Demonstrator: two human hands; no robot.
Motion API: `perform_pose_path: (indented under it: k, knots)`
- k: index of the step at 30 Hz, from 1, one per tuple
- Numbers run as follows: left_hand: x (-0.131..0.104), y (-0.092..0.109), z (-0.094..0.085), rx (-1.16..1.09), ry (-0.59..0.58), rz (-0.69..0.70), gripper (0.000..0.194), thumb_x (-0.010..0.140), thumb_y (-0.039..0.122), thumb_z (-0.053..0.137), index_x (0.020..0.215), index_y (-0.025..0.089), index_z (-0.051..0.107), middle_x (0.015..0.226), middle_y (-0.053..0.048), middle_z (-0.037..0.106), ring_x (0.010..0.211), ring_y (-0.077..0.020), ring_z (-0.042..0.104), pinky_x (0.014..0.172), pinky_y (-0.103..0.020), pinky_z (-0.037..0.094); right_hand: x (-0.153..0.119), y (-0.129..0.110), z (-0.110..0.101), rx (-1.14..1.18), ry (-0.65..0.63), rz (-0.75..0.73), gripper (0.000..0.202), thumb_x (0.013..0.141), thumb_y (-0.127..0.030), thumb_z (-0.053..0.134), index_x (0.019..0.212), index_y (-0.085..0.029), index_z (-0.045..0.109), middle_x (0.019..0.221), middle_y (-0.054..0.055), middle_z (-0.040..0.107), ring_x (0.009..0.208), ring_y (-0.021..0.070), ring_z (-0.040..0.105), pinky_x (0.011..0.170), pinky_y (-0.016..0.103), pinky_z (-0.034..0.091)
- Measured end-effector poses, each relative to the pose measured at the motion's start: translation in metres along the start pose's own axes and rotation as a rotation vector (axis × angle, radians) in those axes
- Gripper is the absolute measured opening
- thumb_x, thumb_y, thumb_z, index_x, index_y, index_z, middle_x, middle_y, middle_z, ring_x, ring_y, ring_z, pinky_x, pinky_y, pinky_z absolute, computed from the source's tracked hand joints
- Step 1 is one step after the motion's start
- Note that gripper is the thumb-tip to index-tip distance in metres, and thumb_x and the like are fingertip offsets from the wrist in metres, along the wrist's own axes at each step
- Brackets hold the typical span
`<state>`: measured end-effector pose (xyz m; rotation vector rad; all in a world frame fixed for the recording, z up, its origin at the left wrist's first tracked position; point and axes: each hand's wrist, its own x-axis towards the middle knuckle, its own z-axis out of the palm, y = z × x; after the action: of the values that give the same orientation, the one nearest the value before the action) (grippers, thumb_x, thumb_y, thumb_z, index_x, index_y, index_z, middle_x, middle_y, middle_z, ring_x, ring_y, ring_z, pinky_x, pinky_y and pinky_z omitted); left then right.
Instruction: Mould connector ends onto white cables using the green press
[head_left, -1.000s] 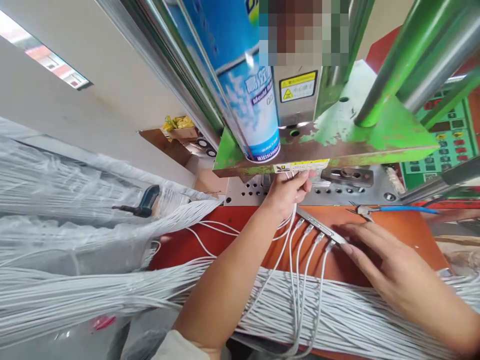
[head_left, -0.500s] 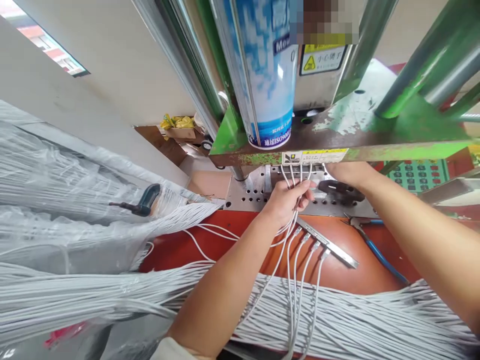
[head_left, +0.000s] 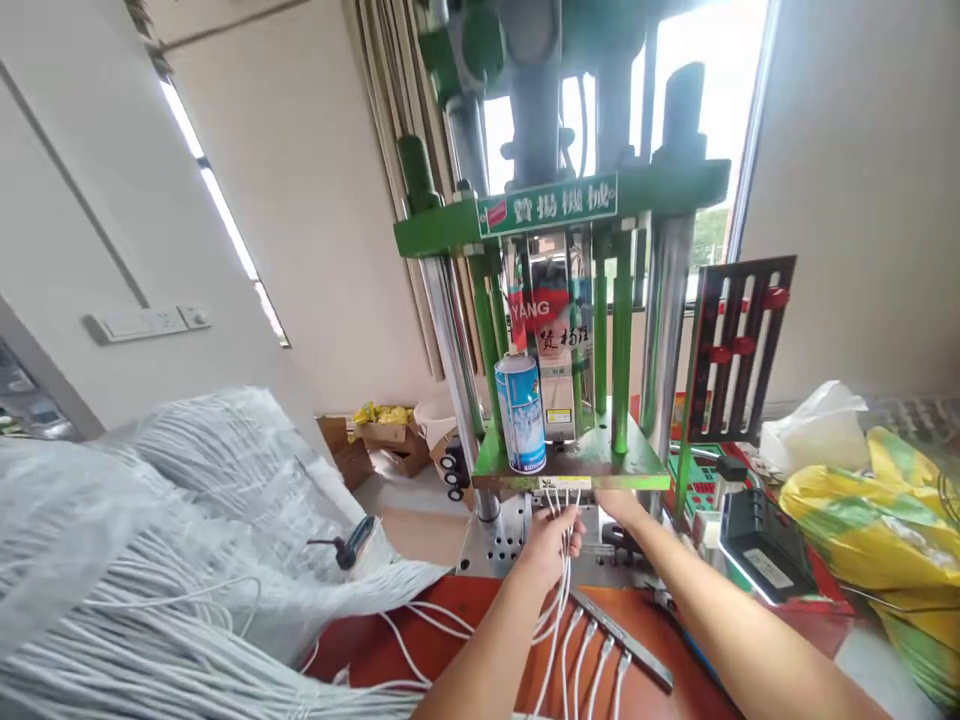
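My left hand (head_left: 553, 540) is closed around several white cables (head_left: 564, 590), whose upper ends run up under the green press plate (head_left: 592, 470). Beside them, my right hand (head_left: 613, 504) reaches beneath the same plate; its fingers are hidden there. Below the hands, a metal bar (head_left: 637, 655) lies slanted on the red-brown tabletop (head_left: 457, 600), with several cable connectors seated along it. A blue and white spray can (head_left: 520, 415) stands upright on the plate above my left hand. Blue-handled pliers (head_left: 697, 645) lie partly behind my right forearm.
The green press (head_left: 555, 205) rises ahead, with steel columns at its sides. Plastic-wrapped cable bundles (head_left: 225, 520) fill the left, with a dark-handled tool (head_left: 352, 545) on them. A black tray (head_left: 769, 555) and yellow bags (head_left: 870, 520) sit at the right.
The view has tilted up and back, showing the whole press. My left hand still grips the cables and my right hand stays under the plate.
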<state>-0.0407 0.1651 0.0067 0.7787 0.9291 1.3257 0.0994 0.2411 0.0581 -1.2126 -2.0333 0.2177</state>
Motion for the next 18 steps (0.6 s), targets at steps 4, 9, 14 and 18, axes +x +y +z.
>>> perform_pose_path:
  k: [4, 9, 14, 18]
  knots:
    - [-0.024, 0.009, 0.0, -0.019, -0.053, -0.038, 0.063, 0.059, 0.06, 0.092, 0.09, 0.011, 0.067, 0.065, -0.003, 0.065, 0.046, -0.0092, 0.052, 0.043, -0.021, 0.027, -0.03, 0.014, 0.009, 0.014, 0.035, 0.057, 0.033, 0.101, -0.041, 0.065, 0.123, -0.017, 0.064, 0.118, 0.008, 0.067, 0.098, 0.0198, 0.067, 0.085, 0.04, 0.06]
    - [-0.092, -0.002, -0.002, -0.033, -0.173, -0.17, 0.062, 0.068, 0.06, 0.088, 0.095, 0.007, 0.069, 0.062, -0.004, 0.063, 0.039, -0.0038, 0.035, 0.04, -0.022, 0.011, -0.1, 0.023, 0.01, 0.031, 0.035, 0.078, 0.026, 0.108, -0.038, 0.045, 0.106, -0.016, 0.06, 0.097, 0.004, 0.066, 0.085, 0.0176, 0.066, 0.079, 0.035, 0.055]
    - [-0.142, -0.019, 0.0, -0.128, -0.026, -0.219, 0.074, 0.056, 0.069, 0.091, 0.093, 0.01, 0.065, 0.054, 0.007, 0.049, 0.038, -0.001, 0.022, 0.042, -0.022, 0.005, -0.157, 0.003, 0.007, -0.05, 0.044, 0.16, 0.034, 0.108, -0.041, 0.025, 0.104, -0.021, 0.053, 0.095, 0.009, 0.064, 0.083, 0.0253, 0.064, 0.072, 0.037, 0.045]
    - [-0.167, -0.023, 0.003, -0.15, 0.019, -0.268, 0.076, 0.057, 0.07, 0.09, 0.097, 0.01, 0.065, 0.054, 0.008, 0.048, 0.037, -0.0008, 0.02, 0.041, -0.022, 0.005, -0.173, -0.003, 0.005, -0.091, 0.015, 0.223, 0.035, 0.108, -0.041, 0.024, 0.1, -0.023, 0.052, 0.095, 0.009, 0.064, 0.089, 0.027, 0.062, 0.074, 0.037, 0.041]
